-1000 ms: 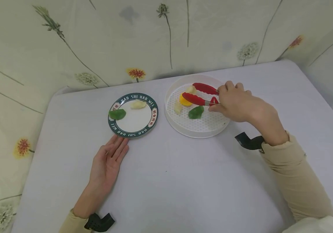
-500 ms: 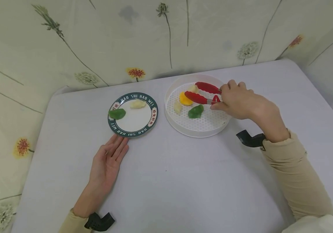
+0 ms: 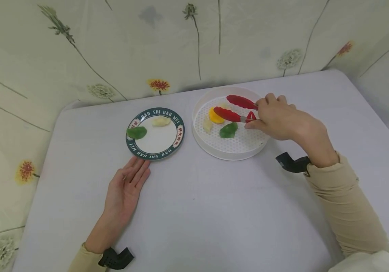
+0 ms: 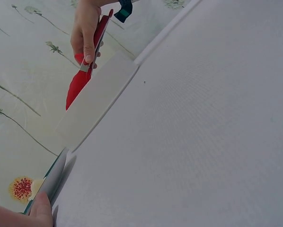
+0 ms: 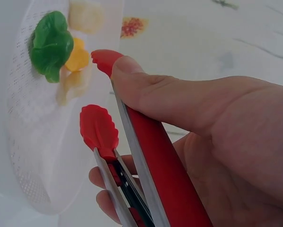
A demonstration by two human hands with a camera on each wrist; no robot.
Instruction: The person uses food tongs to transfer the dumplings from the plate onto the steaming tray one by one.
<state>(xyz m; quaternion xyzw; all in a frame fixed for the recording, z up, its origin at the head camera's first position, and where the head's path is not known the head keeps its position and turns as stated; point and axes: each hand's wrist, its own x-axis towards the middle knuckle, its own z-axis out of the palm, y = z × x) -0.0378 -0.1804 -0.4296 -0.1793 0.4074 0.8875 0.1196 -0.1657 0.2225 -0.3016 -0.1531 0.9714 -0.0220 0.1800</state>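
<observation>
My right hand [image 3: 279, 118] grips a pair of red-tipped tongs [image 5: 153, 161], their two arms spread with nothing between the tips. They hang over a round white tray [image 3: 233, 155] with a perforated floor. Beneath and beside the tips lie a yellow flower-shaped piece [image 3: 216, 116], a green piece [image 3: 229, 130] and a pale piece [image 3: 207, 125]; another pale piece is partly hidden behind the tongs. My left hand [image 3: 124, 192] lies palm up, straight fingers at the near rim of a green-rimmed plate [image 3: 157, 143]. That plate bears a green piece [image 3: 136, 133] and a pale dumpling-like piece [image 3: 161, 121].
A white cloth covers the table [image 3: 194, 223]. Behind it hangs a flower-printed backdrop [image 3: 126, 45]. The plate stands just left of the tray, with a narrow gap between their rims. Black camera mounts [image 3: 293, 163] sit on both wrists.
Over the second, my right hand has shifted slightly to the right, while the tong tips have drifted only a little. My left hand, the plate and the pieces have stayed put.
</observation>
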